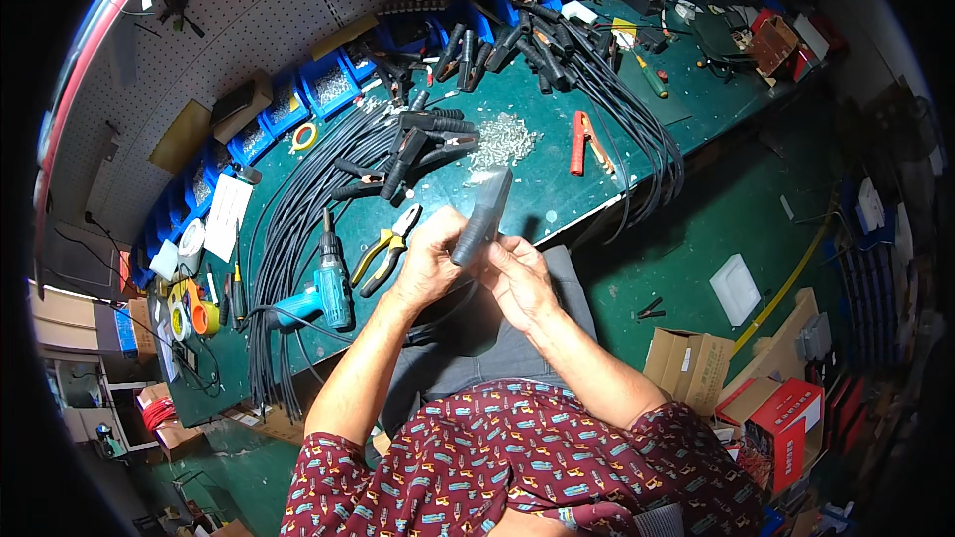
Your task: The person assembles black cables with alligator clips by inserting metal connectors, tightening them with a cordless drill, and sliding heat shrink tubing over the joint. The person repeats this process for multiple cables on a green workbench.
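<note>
Close to the bench edge, my left hand (430,254) and my right hand (520,283) are closed around a black clamp (485,209) with a ribbed grip. It tilts upward, and its far end looks smooth and greyish under the light. A dark cable seems to run down from it over my lap. Left of my left hand lie yellow-and-black pliers (388,251) and a teal power drill (328,288). Just beyond my hands are a heap of small metal screws (502,142) and several black clamps (406,151) piled together.
Bundles of black cable (298,179) cover the bench's left side; another bundle (627,104) hangs over its front edge. A red clamp (579,144) lies to the right. Blue bins (328,85) line the back. Cardboard boxes (688,363) and a white tray (734,288) are on the floor.
</note>
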Motion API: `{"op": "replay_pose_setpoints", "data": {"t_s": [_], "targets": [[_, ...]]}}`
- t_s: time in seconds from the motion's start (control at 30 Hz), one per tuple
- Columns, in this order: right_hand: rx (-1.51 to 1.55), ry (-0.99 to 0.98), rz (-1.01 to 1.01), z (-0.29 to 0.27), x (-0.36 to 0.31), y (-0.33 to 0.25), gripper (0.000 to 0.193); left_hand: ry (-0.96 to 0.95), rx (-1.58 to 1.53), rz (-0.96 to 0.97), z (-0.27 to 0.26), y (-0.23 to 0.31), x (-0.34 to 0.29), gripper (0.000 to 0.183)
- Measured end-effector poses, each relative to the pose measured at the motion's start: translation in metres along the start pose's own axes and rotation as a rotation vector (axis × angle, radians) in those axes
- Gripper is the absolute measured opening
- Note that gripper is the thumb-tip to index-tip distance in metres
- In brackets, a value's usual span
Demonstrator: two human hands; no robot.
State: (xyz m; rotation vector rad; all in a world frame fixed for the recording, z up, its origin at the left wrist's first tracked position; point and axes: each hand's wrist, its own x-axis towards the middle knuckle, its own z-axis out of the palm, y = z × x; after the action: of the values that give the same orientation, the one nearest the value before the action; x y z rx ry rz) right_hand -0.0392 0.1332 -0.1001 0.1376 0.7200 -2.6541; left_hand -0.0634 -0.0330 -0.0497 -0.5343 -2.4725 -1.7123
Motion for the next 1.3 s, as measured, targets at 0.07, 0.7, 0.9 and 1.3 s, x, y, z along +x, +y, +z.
{"op": "replay_pose_setpoints", "data": {"t_s": [0.07, 0.7, 0.9, 1.3], "targets": [[0.000, 0.004, 0.000, -0.001, -0.003, 0.000, 0.011, -0.020, 0.036, 0.059, -0.002, 0.001, 0.000, 0.010], [-0.164, -0.014, 0.043, 0.000, -0.007, -0.007, 0.020, 0.036, -0.756, -0.548, 0.005, -0.001, -0.012, 0.027], [-0.239, -0.076, 0.112, 0.010, -0.004, -0.009, 0.016, -0.008, -0.841, -0.571, 0.001, -0.020, -0.031, 0.038], [-0.114, -0.113, 0.176, 0.008, 0.004, -0.008, 0.026, 0.293, 0.304, -0.289, -0.094, -0.036, -0.106, 0.038]]}}
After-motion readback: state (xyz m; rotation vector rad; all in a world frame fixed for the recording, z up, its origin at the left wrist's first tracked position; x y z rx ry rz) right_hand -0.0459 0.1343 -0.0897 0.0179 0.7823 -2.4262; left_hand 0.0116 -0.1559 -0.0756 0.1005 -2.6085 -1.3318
